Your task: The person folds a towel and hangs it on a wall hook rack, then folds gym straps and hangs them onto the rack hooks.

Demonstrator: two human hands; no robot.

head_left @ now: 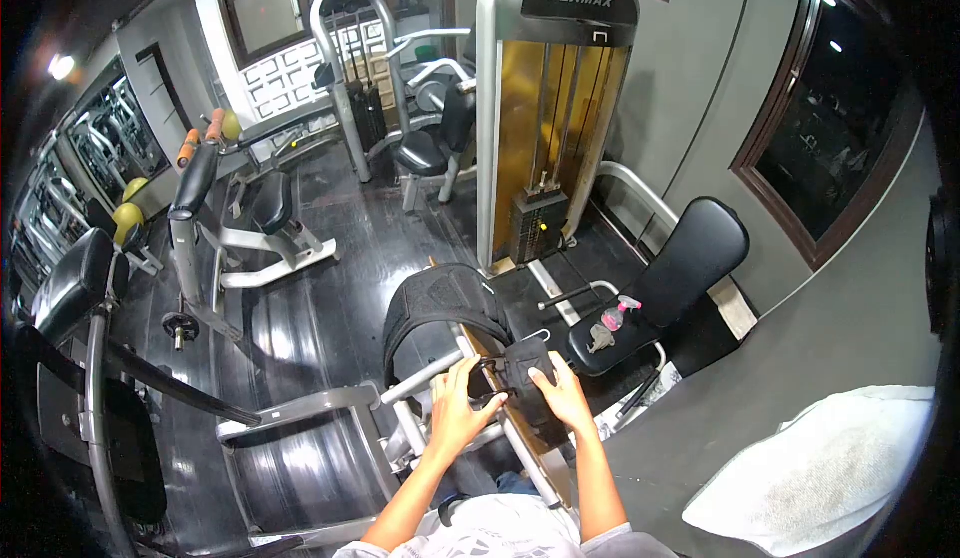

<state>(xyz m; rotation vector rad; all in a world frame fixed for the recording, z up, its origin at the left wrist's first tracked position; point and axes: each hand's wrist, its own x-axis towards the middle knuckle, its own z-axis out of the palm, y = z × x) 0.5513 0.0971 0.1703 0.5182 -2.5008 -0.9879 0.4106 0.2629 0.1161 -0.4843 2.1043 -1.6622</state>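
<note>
A wide black padded belt [445, 303] curves over a metal-framed bench in front of me. My left hand [458, 406] is closed on a thin black strap or buckle at the belt's near end. My right hand [562, 395] grips a flat black end piece [525, 360], its thumb lying on top and its other fingers partly hidden. Under both hands runs a wooden board [520, 433] edged with light metal. Whether the end piece and the padded belt are one item I cannot tell.
Ahead stands a weight machine [555, 108] with a black padded seat; a pink spray bottle [613, 318] and a crumpled cloth [601, 337] lie on it. A white towel or cushion [810, 468] is at right. Metal frames [300, 403] and a padded bench [270, 203] stand left.
</note>
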